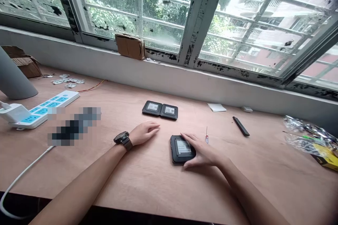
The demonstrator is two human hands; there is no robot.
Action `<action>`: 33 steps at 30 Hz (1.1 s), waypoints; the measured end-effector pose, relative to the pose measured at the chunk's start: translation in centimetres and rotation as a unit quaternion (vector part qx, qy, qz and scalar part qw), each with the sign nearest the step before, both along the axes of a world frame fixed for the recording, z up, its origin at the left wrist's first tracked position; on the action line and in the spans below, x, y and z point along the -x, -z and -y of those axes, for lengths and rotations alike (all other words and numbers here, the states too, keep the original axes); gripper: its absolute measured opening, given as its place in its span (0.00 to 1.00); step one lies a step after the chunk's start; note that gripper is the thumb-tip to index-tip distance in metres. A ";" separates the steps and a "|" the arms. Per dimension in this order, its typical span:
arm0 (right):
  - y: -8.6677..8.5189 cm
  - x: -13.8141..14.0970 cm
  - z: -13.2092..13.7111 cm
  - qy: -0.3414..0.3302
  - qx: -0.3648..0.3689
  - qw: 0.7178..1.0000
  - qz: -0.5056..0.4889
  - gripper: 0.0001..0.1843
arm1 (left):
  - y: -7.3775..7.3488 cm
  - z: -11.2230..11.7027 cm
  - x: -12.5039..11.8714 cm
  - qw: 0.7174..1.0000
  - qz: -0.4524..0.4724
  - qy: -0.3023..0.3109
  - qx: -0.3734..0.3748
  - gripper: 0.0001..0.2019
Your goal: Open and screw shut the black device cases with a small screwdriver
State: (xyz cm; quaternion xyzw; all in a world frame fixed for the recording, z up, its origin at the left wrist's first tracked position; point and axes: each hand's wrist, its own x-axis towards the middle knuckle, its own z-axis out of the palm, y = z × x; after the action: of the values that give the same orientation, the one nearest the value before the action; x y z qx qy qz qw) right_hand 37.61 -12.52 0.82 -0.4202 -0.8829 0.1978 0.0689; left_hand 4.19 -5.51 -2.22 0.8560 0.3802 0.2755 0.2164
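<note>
My right hand (203, 153) rests on the right side of a small black device (181, 148) with a pale label, fingers curled around its edge and thumb at its near corner. My left hand (144, 132), wearing a black wristwatch (123, 139), lies flat on the wooden table (148, 179) to the left of that device, fingers stretched out and holding nothing. Two more black devices (160, 109) lie side by side farther back. A small screwdriver (206, 135) with a red tip lies just right of my right hand.
A black bar (241, 126) and a white pad (216, 107) lie at the back right. Crumpled plastic and a yellow pack (326, 156) are at the far right. A white power strip (43, 107) with cable, small parts (67, 80) and a cardboard box (25, 64) are at the left. Another box (130, 46) sits on the window sill.
</note>
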 end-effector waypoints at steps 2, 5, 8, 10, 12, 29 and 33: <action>0.4 0.0 0.5 0.037 -0.021 0.999 -0.009 0.66 | 0.0 0.0 0.0 1.000 -0.005 0.002 -0.007 0.18; 1.1 0.7 1.0 0.078 -0.056 0.995 -0.024 0.62 | -0.1 0.2 -0.2 1.000 -0.015 0.005 -0.026 0.18; 1.6 1.2 1.5 0.075 -0.075 0.994 -0.031 0.59 | -0.4 1.3 -1.0 0.998 -0.025 0.001 -0.066 0.17; 2.0 1.0 1.8 0.060 -0.083 0.994 -0.027 0.59 | -0.7 2.7 -2.0 0.993 -0.024 0.008 -0.112 0.16; 2.4 0.5 2.1 0.052 -0.093 0.994 -0.020 0.61 | -0.9 4.4 -3.3 0.985 -0.026 0.051 -0.165 0.16; 2.2 -0.1 3.4 0.021 -0.138 0.990 0.025 0.44 | 0.6 8.1 -7.0 0.941 -0.105 0.185 -0.264 0.16; 2.0 0.0 3.4 0.024 -0.134 0.990 0.029 0.44 | 0.9 8.0 -7.1 0.949 -0.090 0.190 -0.237 0.16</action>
State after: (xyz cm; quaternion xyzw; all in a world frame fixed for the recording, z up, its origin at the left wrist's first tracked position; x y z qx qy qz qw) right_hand 37.60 -15.95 -1.21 -0.4341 -0.8926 0.0636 0.1039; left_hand 11.31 -13.54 -3.12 0.9601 0.1527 0.2333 0.0206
